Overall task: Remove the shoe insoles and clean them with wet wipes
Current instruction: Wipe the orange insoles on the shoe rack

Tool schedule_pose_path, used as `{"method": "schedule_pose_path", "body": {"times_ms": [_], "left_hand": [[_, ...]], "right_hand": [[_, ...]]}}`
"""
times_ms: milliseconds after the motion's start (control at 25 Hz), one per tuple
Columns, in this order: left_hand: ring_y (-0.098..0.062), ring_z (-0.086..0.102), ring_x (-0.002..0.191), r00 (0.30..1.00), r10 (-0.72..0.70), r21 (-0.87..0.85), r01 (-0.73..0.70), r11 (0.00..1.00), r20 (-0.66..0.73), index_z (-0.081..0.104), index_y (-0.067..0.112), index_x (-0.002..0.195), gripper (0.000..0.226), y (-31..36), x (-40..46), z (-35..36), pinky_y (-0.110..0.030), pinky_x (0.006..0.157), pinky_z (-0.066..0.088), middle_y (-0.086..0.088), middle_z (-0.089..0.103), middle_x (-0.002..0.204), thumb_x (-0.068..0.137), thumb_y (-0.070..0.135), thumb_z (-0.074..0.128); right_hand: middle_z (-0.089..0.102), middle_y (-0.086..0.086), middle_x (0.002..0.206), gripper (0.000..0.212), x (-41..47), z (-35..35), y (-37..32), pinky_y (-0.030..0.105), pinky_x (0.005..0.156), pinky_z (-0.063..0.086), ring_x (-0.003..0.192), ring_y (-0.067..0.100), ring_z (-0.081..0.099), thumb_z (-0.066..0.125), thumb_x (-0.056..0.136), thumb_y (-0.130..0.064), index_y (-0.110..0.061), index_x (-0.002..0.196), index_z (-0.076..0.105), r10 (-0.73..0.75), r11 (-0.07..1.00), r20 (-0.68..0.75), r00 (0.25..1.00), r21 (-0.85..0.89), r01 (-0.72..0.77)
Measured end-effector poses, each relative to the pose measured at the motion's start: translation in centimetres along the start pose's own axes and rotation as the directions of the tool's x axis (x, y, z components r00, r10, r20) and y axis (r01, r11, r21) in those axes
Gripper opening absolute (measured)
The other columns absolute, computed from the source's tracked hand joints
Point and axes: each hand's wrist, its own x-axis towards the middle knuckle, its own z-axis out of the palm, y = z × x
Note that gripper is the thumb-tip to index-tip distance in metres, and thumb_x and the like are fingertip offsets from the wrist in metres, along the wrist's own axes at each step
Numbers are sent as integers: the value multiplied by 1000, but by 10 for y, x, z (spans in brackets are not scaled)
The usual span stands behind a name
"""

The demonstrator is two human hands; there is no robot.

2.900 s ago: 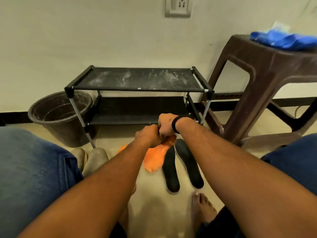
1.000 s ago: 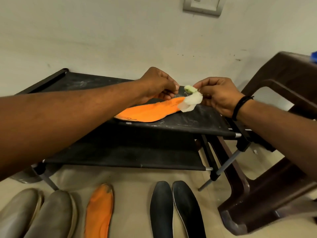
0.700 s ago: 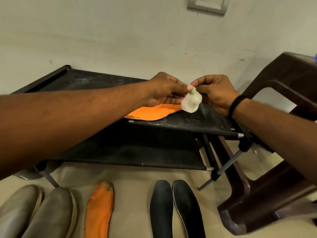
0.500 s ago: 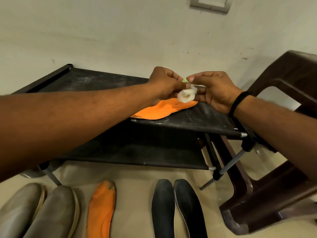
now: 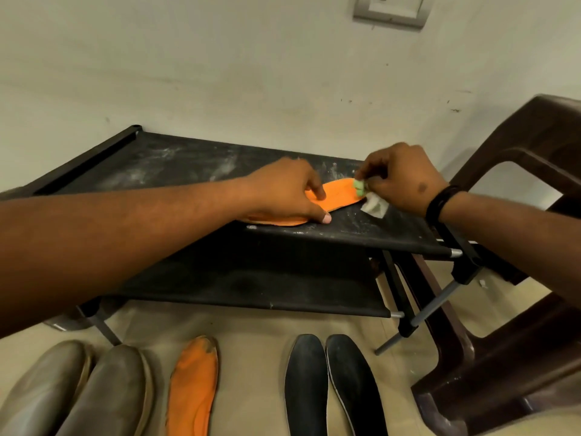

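An orange foam insole is being pressed flat onto the dusty top tier of a black fabric shoe rack by the left hand, its fingers spread over the insole's near part and grasping nothing. A crumpled white wet wipe with a greenish bit is being pinched in the fingers of the right hand, right at the insole's right end. On the beige floor, near the rack, a second orange insole is lying between a pair of grey-brown shoes on the left and two black insoles on the right. A brown plastic stool is standing just right of the rack.
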Motion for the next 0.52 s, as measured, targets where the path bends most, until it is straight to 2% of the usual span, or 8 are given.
{"method": "schedule_pose_path", "body": {"times_ms": [80, 160, 240, 360, 520], "left_hand": [[-20, 52, 126, 1000, 18, 50, -19, 999, 20, 67, 32, 129, 51, -5, -6, 6, -32, 98, 42, 1, 57, 136, 86, 58, 68], [-27, 44, 130, 999, -1, 88, -3, 996, 45, 62, 40, 133, 49, -8, -6, 7, -44, 106, 40, -4, 49, 138, 89, 61, 61], [-31, 39, 132, 996, -22, 127, 11, 992, 86, 59, 44, 135, 48, -7, -5, 8, -50, 109, 36, -6, 43, 141, 90, 63, 57], [-33, 34, 136, 993, -34, 141, 17, 990, 115, 55, 46, 138, 48, -8, -5, 10, -52, 111, 32, -7, 39, 146, 93, 62, 53], [-33, 32, 136, 975, -42, 139, 12, 990, 216, 46, 46, 145, 50, -10, -6, 3, -52, 114, 29, -6, 36, 148, 96, 59, 49]], "right_hand": [[71, 4, 103, 17, 7, 6, -1, 16, 73, 41, 85, 15, 62, 64, 87, -5, -14, 96, 77, -29, 992, 32, 999, -125, 33], [68, 8, 109, 17, 14, 17, -2, 24, 77, 43, 95, 24, 63, 63, 89, -9, -11, 99, 76, -20, 978, 89, 996, -206, 38], [69, 11, 102, 17, 13, 28, -2, 27, 78, 49, 91, 26, 64, 62, 86, -16, -9, 93, 76, 14, 972, 113, 993, -233, 13], [70, 12, 85, 30, 7, 30, -5, 33, 75, 53, 77, 27, 64, 58, 82, -31, -7, 78, 75, 8, 957, 149, 989, -289, 36], [71, 7, 102, 18, 16, 27, -8, 24, 81, 47, 95, 24, 65, 67, 88, -19, -13, 102, 74, 127, 970, 68, 990, -219, -109]]}}
